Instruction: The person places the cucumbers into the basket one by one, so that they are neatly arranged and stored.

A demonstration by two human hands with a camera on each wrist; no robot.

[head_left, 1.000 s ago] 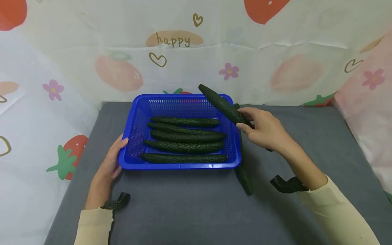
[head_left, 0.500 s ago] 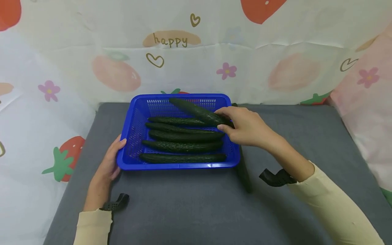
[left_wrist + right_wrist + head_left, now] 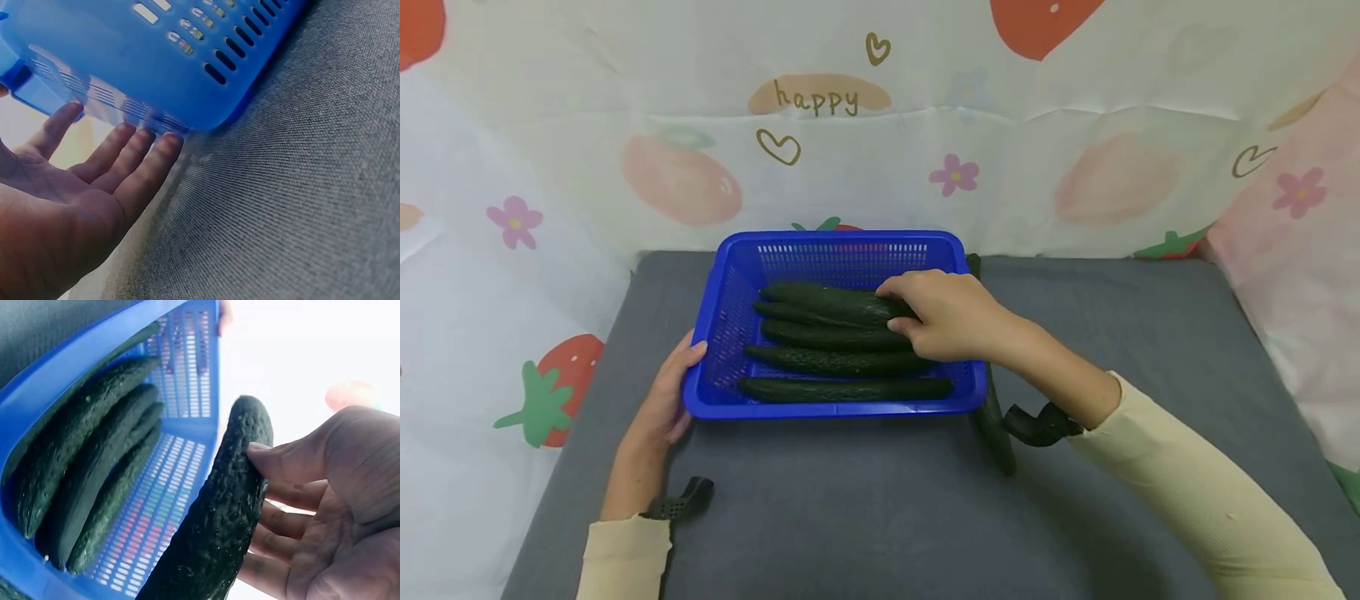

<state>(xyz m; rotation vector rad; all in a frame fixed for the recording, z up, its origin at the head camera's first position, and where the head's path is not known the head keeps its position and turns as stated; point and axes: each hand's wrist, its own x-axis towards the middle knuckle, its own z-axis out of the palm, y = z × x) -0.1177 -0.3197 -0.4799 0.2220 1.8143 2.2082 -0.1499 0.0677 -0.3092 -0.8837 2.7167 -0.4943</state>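
Note:
A blue plastic basket (image 3: pixel 835 409) stands on the grey cloth with several dark green cucumbers (image 3: pixel 846 389) lying side by side in it. My left hand (image 3: pixel 666 396) holds its left side, thumb over the rim; in the left wrist view the fingers (image 3: pixel 153 169) rest fairly straight against the outer wall. Inside the basket's right part, my right hand (image 3: pixel 951 312) grips a cucumber (image 3: pixel 850 307) near its right end, over the rear ones. That cucumber (image 3: pixel 212 506) shows bumpy skin in the right wrist view, between thumb and fingers. The palm hides its right end in the head view.
One more cucumber (image 3: pixel 996 433) lies on the grey tablecloth (image 3: pixel 850 517), partly hidden by the basket's right side. A patterned cloth backdrop (image 3: pixel 1037 108) rises right behind the basket. Black wrist straps (image 3: pixel 1041 425) stick out from both forearms.
My right hand has moved left and down, carrying the cucumber from above the basket's right rim into the basket, turning it nearly level. The left hand keeps its hold on the basket.

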